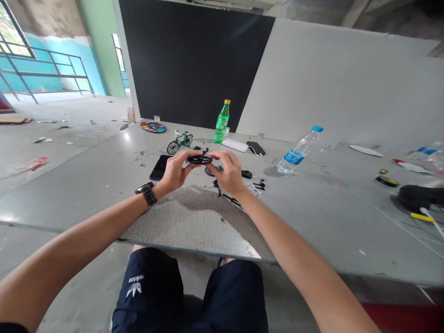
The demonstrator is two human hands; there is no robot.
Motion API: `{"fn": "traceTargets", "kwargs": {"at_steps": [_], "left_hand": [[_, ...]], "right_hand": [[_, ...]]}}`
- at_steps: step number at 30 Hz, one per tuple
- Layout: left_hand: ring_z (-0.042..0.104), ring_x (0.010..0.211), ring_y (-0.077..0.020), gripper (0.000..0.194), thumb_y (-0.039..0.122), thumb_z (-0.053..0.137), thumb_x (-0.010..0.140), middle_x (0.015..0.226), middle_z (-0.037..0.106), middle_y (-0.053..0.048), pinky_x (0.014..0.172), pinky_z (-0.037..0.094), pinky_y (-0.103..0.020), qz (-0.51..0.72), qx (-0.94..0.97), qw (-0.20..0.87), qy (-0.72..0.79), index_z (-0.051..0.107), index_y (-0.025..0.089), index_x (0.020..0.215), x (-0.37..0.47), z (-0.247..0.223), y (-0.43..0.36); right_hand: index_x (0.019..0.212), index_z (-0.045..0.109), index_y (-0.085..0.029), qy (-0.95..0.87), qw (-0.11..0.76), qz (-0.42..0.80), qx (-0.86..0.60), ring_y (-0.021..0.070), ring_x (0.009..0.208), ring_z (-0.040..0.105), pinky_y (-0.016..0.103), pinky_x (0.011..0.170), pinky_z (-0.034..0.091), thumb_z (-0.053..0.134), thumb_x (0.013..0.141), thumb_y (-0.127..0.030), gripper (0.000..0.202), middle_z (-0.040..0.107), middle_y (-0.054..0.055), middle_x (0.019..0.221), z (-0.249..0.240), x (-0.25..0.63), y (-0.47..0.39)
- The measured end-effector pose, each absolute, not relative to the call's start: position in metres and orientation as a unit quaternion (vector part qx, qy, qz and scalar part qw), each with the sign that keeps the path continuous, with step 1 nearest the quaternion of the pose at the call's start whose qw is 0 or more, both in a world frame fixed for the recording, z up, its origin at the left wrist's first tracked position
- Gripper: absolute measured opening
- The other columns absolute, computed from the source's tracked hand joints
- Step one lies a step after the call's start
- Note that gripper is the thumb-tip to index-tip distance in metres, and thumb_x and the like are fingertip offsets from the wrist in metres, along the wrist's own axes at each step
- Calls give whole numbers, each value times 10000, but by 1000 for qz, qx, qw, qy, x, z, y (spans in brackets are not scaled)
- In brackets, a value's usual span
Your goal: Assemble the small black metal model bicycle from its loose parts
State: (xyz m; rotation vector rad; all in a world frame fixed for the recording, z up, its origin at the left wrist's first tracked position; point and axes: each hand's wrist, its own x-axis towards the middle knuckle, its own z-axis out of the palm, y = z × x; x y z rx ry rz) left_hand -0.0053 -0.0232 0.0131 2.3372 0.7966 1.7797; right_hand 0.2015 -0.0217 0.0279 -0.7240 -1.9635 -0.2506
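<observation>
Above the table, a small black model bicycle wheel (200,160) lies nearly flat between my two hands, with a small dark part on top of it. My left hand (176,170) pinches its left side. The fingers and thumb of my right hand (227,171) close on its right side. Behind my left hand stands a green model bicycle (179,142). Partly hidden by my right hand, another small wheel (210,170) rests on the table. Loose black bicycle parts (259,185) lie to the right, and a thin black frame-like piece (231,200) is below that hand.
A dark phone (160,167) lies left of my hands. Behind are a paint palette (153,127), a green bottle (222,122), a white power bank (235,145) and a black phone (255,147). A water bottle (299,151) leans at right, with a tape roll (387,181) farther over.
</observation>
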Motion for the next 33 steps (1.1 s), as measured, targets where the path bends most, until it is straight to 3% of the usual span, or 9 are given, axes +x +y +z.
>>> {"fn": "traceTargets", "kwargs": {"at_steps": [9,16,19,27,33], "left_hand": [[704,1114,-204,256,225,670,946,1184,750,-89,978,549,-370,586,766,56,258,661,207,1201,-5,14,-24],[704,1125,-227,247,276,686,934,1184,753,-92,1012,547,-416,585,755,123,271,683,210,1172,-3,17,-25],[706,1123,-238,266,298,719,910,1186,754,-91,1033,539,-434,581,754,164,259,695,220,1163,-2,16,-22],[722,1048,-227,269,328,757,876,1106,775,-80,982,553,-413,546,770,218,247,725,229,1123,-3,8,-16],[717,1066,-233,280,317,770,865,1117,773,-89,997,545,-415,548,766,226,249,731,216,1124,-5,9,-15]], "right_hand": [[1181,620,-289,-815,494,-110,-283,252,995,654,432,892,526,600,984,-384,219,715,67,1067,28,201,-21],[1319,571,-269,-869,404,-147,-245,282,1121,632,483,985,503,509,988,-375,353,691,90,1210,42,223,-14],[1255,607,-275,-861,405,-162,-263,266,1048,648,473,951,507,434,1021,-300,293,713,78,1139,44,230,-10],[1089,665,-311,-865,386,-178,-266,253,982,635,448,918,503,554,1006,-329,140,711,46,1022,47,226,-15],[1030,650,-285,-871,411,-92,-253,227,979,613,403,884,497,497,1036,-321,157,691,41,1005,55,218,-21]]}}
